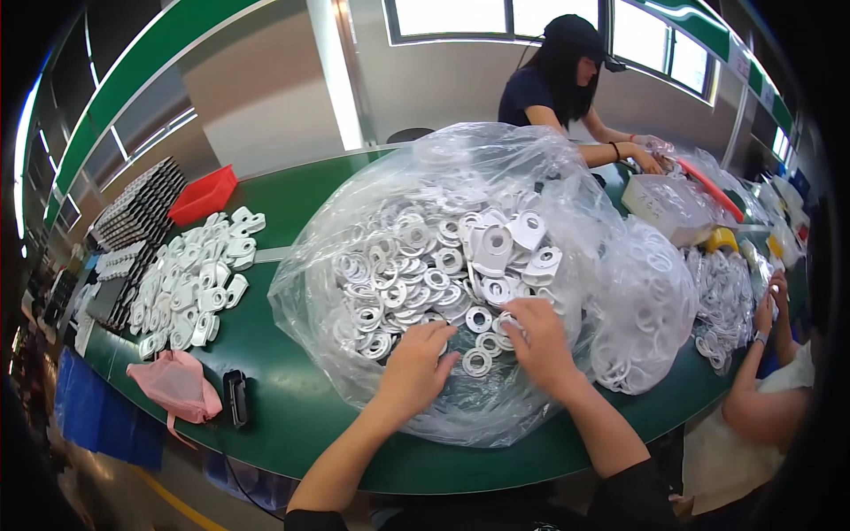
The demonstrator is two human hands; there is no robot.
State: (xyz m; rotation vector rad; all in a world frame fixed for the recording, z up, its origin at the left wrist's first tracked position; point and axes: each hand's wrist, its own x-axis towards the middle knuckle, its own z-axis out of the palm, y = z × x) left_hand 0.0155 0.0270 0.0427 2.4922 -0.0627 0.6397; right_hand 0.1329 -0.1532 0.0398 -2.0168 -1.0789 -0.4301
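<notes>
A large clear plastic bag lies spread open on the green table, holding a heap of white plastic ring-shaped parts. Both my hands are at the near side of this heap. My left hand is over the bag's near left part, thumb apart from the fingers, its fingertips beside the rings. My right hand has its thumb and fingers curled at the edge of a white ring. Between my hands, a loose white ring lies flat on the plastic.
White parts lie piled at left, near a red bin and stacked dark trays. A pink pouch and black case sit at the near edge. Another bag of rings adjoins at right. Co-workers handle parts across and at right.
</notes>
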